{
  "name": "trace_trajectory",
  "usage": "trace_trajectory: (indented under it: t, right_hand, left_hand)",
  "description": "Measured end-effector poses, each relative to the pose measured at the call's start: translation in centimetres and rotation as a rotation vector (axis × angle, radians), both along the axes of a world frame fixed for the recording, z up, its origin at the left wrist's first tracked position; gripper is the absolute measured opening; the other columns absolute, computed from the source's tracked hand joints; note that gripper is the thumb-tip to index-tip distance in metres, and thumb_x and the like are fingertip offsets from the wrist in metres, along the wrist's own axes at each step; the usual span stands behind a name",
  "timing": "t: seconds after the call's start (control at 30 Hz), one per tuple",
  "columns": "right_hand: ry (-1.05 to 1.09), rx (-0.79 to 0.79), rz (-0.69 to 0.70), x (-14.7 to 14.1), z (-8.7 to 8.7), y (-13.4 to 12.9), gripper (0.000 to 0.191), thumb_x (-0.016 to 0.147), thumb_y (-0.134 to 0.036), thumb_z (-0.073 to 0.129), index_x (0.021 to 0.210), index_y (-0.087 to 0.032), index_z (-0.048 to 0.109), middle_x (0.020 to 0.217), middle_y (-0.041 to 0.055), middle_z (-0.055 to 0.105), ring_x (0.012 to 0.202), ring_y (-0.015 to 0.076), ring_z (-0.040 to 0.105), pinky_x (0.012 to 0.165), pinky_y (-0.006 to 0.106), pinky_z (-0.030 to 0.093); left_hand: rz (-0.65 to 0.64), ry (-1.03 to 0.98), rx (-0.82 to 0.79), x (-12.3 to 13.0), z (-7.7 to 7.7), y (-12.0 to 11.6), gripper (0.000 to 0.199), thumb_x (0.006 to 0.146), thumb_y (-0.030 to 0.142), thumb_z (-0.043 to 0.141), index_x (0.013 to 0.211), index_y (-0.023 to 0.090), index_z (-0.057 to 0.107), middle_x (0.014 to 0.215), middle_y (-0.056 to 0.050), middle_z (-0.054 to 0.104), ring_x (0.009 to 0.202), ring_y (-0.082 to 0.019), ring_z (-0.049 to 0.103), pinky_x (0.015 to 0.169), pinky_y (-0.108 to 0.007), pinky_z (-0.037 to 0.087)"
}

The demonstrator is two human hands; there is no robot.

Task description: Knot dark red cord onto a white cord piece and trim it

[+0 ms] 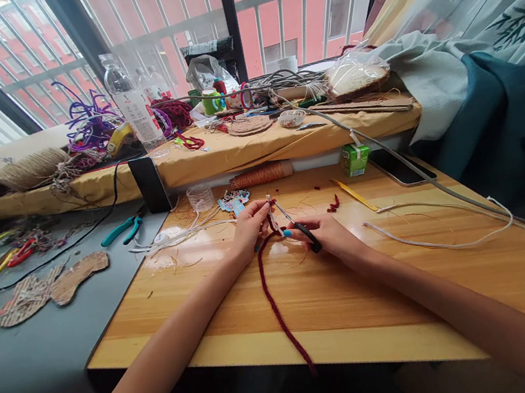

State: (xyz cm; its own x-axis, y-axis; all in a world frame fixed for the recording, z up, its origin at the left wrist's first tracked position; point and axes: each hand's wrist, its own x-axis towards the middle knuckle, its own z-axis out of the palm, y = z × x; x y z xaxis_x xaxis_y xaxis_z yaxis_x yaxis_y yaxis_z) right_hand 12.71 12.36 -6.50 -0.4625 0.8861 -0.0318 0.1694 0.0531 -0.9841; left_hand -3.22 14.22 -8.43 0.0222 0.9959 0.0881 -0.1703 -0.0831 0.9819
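Near the middle of the wooden table point(361, 294), my left hand point(251, 225) is closed on a dark red yarn cord point(278, 309) and a small white piece point(268, 199) at its top. The cord's long tail runs down over the front edge. My right hand point(332, 233) is wrapped around the black handles of a pair of scissors point(309, 237). The blades point up and left to the yarn at my left fingertips. Whether they touch it is too small to tell. Short dark red yarn scraps point(333, 203) lie to the right.
Behind stand a clear cup point(200, 198), an orange thread cone point(261, 174), a green carton point(355, 159) and a phone point(402, 166). Teal pliers point(122, 230) lie left. A white cord point(447, 246) and grey cable point(403, 161) cross the right side. A cluttered shelf point(284, 147) spans the back.
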Motion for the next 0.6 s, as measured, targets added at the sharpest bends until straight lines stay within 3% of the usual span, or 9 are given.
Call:
trace_trajectory:
  t: [0.23, 0.6]
  right_hand:
    - [-0.015, -0.104, 0.032, 0.15, 0.05, -0.17, 0.035, 0.065, -0.049, 0.057, 0.065, -0.014, 0.055, 0.047, -0.0045, 0.041, 0.04, 0.0039, 0.027, 0.036, 0.018, 0.014]
    - [-0.018, -0.087, 0.024, 0.11, 0.1, -0.14, 0.041, 0.063, -0.051, 0.058, 0.079, -0.013, 0.061, 0.046, -0.0049, 0.04, 0.039, 0.0037, 0.025, 0.035, 0.018, 0.013]
  left_hand:
    - [0.039, 0.018, 0.031, -0.25, -0.22, 0.24, 0.027, 0.067, 0.036, 0.059, 0.083, 0.014, 0.055, 0.04, 0.008, 0.039, 0.03, -0.002, 0.031, 0.031, -0.013, 0.02]
    - [0.017, 0.059, 0.004, -0.18, 0.02, 0.07, 0.029, 0.064, 0.038, 0.061, 0.079, 0.014, 0.056, 0.04, 0.008, 0.039, 0.03, -0.002, 0.031, 0.03, -0.014, 0.018]
